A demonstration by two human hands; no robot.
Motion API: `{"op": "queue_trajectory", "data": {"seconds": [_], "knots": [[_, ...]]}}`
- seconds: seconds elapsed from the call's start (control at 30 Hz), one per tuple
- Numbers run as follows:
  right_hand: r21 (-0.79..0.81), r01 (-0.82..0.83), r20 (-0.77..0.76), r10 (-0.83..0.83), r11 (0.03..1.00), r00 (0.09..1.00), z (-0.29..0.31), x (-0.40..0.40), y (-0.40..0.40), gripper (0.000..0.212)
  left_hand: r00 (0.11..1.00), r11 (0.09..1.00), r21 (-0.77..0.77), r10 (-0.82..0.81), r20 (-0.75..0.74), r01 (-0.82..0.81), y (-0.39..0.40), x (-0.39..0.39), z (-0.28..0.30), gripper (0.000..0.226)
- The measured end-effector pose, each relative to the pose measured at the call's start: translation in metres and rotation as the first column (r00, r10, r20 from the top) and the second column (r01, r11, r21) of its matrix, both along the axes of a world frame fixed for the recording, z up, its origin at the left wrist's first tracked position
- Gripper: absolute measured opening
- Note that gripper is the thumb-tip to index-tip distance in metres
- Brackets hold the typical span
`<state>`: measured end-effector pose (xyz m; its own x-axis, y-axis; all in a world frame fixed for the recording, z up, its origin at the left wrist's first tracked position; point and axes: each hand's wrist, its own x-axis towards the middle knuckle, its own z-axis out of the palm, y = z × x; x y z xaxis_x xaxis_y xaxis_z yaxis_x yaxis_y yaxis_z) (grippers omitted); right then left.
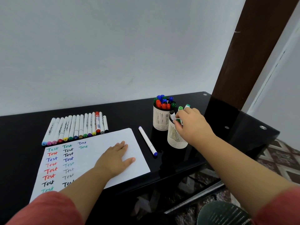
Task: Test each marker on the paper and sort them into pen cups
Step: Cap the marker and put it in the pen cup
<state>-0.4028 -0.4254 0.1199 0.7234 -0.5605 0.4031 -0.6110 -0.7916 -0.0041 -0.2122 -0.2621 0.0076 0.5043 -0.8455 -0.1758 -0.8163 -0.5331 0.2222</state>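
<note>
Black glossy desk [123, 120] runs against a pale wall, its right end by a dark brown wooden post [253, 46]. White paper sheet [113, 138] lies toward the desk's front left, three columns of "Test" written on its left part in green, red, blue and black. Left hand [115, 158] rests flat on the sheet's blank right half, fingers straight and close together, thumb out to the side, holding nothing. Right hand [191, 122] is over the nearer cup at the desk's right side, fingers curled round a green-capped white marker [180, 111] whose cap sticks up past the knuckles; a second green-tipped marker just beside it may be in the same grip, cannot tell. Nearer cream slotted plastic pen cup [176, 137] stands touching or just beside the farther cream slotted pen cup [160, 119], which is packed with blue, red, green and black capped markers. Row of white-barrelled markers [76, 127] with coloured ends lies side by side along the sheet's back edge, one with a red cap among them. Single white marker with a blue cap [147, 140] lies loose on the desk between the sheet's right edge and the cups, slanted.
</note>
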Motion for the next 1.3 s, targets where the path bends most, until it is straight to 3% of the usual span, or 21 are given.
{"op": "queue_trajectory", "data": {"seconds": [0.17,0.37,0.5,0.87,1.0,1.17,1.3], "knots": [[-0.059,-0.208,0.086,0.212,0.976,0.973,-0.001,0.019,0.016,0.019,0.995,0.996,-0.020,0.082,-0.048,-0.083,0.005,0.010,0.004,0.072],[-0.053,-0.342,0.065,0.345,0.938,0.936,-0.024,0.058,0.032,0.013,0.989,0.990,-0.030,0.136,-0.064,-0.138,0.026,0.030,0.008,0.070],[0.011,-0.421,-0.054,0.421,0.907,0.906,-0.036,0.096,0.035,0.016,0.986,0.986,-0.047,0.158,-0.055,-0.161,0.042,0.047,0.010,0.070],[0.410,-0.337,-0.151,0.428,0.848,0.891,-0.069,0.221,0.037,0.037,0.989,0.984,-0.102,0.145,-0.038,-0.148,0.074,0.082,0.004,0.069],[0.548,-0.262,-0.130,0.391,0.795,0.911,-0.083,0.252,0.035,0.033,0.987,0.976,-0.151,0.151,-0.056,-0.158,0.074,0.085,-0.001,0.070],[0.589,-0.181,-0.050,0.259,0.787,0.965,-0.092,0.269,0.034,0.014,0.990,0.975,-0.175,0.133,-0.052,-0.141,0.075,0.087,-0.007,0.071],[0.602,-0.111,-0.076,0.195,0.791,0.978,-0.089,0.274,0.036,0.022,0.989,0.973,-0.177,0.139,-0.058,-0.147,0.075,0.087,-0.006,0.070]]}}
